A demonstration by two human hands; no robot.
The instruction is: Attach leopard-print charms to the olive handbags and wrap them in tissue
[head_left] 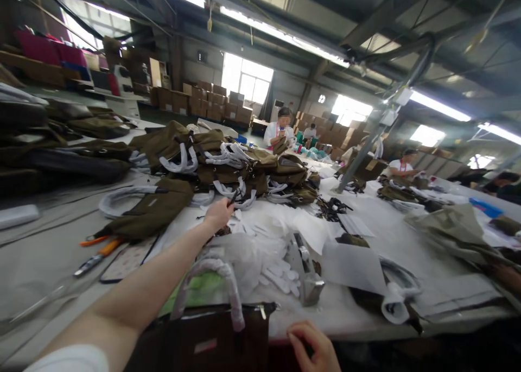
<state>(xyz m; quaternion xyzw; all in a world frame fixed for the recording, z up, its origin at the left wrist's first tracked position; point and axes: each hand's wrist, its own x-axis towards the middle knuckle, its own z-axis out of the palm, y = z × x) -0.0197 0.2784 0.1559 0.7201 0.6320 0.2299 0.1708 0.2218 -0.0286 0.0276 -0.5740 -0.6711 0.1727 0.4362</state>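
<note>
My left hand [218, 215] reaches out over the table, its fingers closed on a small dark object [233, 198] too small to name, at the front of a heap of olive bags [203, 160] with wrapped handles. At the bottom, my right hand [313, 347] is near the table edge with fingers curled and apart, nothing visible between them. A dark brown bag [211, 336] with plastic-wrapped handles and something green inside stands between my arms. White tags [280, 274] and a metal tape dispenser [305, 269] lie beyond it.
An olive bag [157, 209], an orange cutter [97, 255] and a patterned pad [128, 260] lie at left. White sheets [354, 263] and a wrapped handle [396, 293] are at right. A metal post [362, 155] rises behind. Several people sit farther back; a person's arm shows at the right edge.
</note>
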